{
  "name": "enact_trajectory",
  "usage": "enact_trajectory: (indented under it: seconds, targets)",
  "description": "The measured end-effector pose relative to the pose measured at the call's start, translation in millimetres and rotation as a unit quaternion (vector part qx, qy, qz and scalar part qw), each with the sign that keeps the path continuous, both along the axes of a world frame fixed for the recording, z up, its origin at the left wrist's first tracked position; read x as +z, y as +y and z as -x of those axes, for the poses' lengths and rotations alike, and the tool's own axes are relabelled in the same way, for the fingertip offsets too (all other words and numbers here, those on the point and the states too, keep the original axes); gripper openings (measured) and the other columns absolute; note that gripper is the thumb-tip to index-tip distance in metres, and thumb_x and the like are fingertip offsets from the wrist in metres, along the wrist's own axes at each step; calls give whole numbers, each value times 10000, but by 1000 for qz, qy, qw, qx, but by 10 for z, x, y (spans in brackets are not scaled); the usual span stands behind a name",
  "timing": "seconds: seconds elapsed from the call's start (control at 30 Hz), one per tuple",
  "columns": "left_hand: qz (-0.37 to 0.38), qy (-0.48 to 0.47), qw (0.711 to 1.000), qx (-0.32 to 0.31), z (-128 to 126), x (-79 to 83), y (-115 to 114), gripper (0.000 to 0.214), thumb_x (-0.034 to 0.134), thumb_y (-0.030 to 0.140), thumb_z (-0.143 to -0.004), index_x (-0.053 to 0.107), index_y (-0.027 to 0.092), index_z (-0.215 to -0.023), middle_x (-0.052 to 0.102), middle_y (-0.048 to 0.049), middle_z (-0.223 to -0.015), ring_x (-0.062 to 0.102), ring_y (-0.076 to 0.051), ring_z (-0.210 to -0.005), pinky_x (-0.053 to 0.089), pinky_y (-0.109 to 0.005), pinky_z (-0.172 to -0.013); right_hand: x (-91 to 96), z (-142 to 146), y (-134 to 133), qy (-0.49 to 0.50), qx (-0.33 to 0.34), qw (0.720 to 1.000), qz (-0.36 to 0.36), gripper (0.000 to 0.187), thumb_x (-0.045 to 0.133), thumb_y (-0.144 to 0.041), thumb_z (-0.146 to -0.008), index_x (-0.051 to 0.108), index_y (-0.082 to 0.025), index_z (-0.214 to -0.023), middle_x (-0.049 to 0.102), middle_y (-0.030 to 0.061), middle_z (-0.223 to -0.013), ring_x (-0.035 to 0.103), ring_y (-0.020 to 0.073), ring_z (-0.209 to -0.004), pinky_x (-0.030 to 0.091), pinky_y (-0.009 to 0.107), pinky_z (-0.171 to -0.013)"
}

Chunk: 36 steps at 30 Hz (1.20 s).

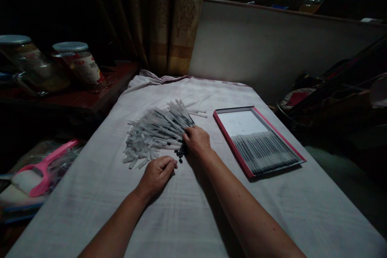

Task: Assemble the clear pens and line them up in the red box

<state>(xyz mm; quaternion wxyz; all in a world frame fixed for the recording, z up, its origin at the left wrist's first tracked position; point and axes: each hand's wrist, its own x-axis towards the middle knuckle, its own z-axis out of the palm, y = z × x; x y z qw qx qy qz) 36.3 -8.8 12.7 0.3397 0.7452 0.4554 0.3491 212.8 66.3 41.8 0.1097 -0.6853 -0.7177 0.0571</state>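
A fanned heap of slim, clear-barrelled pens (163, 123) lies on the cloth, dark at their right-hand ends. My right hand (198, 139) is at those ends with its fingers curled and pressed together; what they grip is hidden. Just below it lie several small black plugs (180, 154). Loose translucent caps (136, 149) are piled at the heap's left side. My left hand (159, 172) rests on the cloth in front of the caps, closed in a pinch, its contents too small or hidden to name. To the right, a shallow pink-edged box (232, 141) holds a row of similar pens (266, 153), side by side.
A pale checked cloth (169, 217) covers the table. At left stand lidded jars (78, 62) on a dark red cabinet (117, 76), with a pink-handled item (45, 169) lower down. Behind the table are a curtain (178, 20) and a white wall (242, 44).
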Motion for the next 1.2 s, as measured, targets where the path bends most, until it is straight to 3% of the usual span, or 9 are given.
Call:
enact_trajectory:
  seconds: [0.1, 0.17, 0.27, 0.37, 0.53, 0.63, 0.77, 0.93, 1.2]
  targets:
    - [-53, 19, 998, -1, 4, -25, -20, 321, 455, 325, -971, 628, 189, -737, 650, -7, -661, 625, -144, -615, 473, -243, -595, -46, -126, -136, 60, -18, 998, -32, 250, 525, -322, -932, 750, -220, -971, 716, 91, -984, 662, 224, -910, 460, 304, -763]
    - [-138, 35, 990, 13, 7, -25, -41, 225, 489, 288, -969, 653, 189, -851, 685, -27, -758, 651, -163, -721, 500, -269, -680, -96, -234, -294, 119, -3, 991, -57, 223, 547, -296, -917, 750, -214, -960, 715, 81, -959, 661, 211, -897, 465, 297, -782]
    - [-277, 81, 956, 60, 10, 1, -66, 201, 546, 246, -950, 639, 199, -1122, 702, -93, -1071, 633, -225, -1038, 482, -371, -914, -163, -363, -584, 208, 71, 974, -65, 169, 591, -241, -877, 746, -196, -928, 711, 67, -899, 658, 193, -839, 478, 288, -754]
    - [-323, 160, 930, 77, 7, 15, -73, 281, 555, 252, -949, 610, 221, -1223, 648, -116, -1256, 548, -285, -1218, 367, -496, -1055, -180, -421, -813, 270, 151, 950, -42, 154, 596, -219, -877, 739, -189, -927, 709, 64, -882, 654, 182, -820, 489, 286, -742]
    - [-272, 207, 940, 10, 9, -45, -61, 190, 475, 255, -994, 648, 197, -1044, 738, -33, -906, 665, -199, -857, 398, -452, -986, -153, -484, -752, 339, 182, 923, -23, 163, 599, -220, -881, 747, -187, -942, 720, 59, -887, 666, 170, -831, 498, 272, -756]
    - [-267, 211, 940, 23, 19, -68, -47, 220, 456, 276, -998, 655, 186, -1018, 735, -49, -876, 665, -202, -819, 457, -394, -859, -136, -513, -484, 282, 106, 953, -37, 192, 581, -228, -893, 760, -195, -958, 732, 62, -919, 671, 177, -868, 488, 271, -783]
    - [-275, 196, 940, 40, 26, -68, -35, 232, 453, 292, -1002, 653, 176, -1017, 733, -58, -867, 670, -203, -798, 474, -356, -758, -69, -461, -130, 79, 7, 997, -2, 238, 567, -289, -913, 767, -240, -1031, 724, 71, -1025, 662, 205, -932, 463, 281, -762]
    - [-277, 189, 941, 40, 31, -91, -37, 234, 451, 304, -1006, 644, 174, -1035, 736, -60, -886, 675, -205, -808, 477, -353, -750, 68, -320, 67, -63, 20, 995, 77, 276, 559, -364, -908, 771, -239, -1031, 718, 101, -1048, 665, 240, -947, 448, 295, -712]
    - [-273, 180, 944, 38, 38, -90, -34, 211, 473, 294, -998, 643, 172, -1024, 732, -55, -875, 675, -204, -798, 482, -354, -741, 75, -355, -52, -63, 6, 996, 58, 279, 500, -297, -925, 758, -217, -995, 732, 110, -1010, 679, 244, -908, 445, 303, -698]
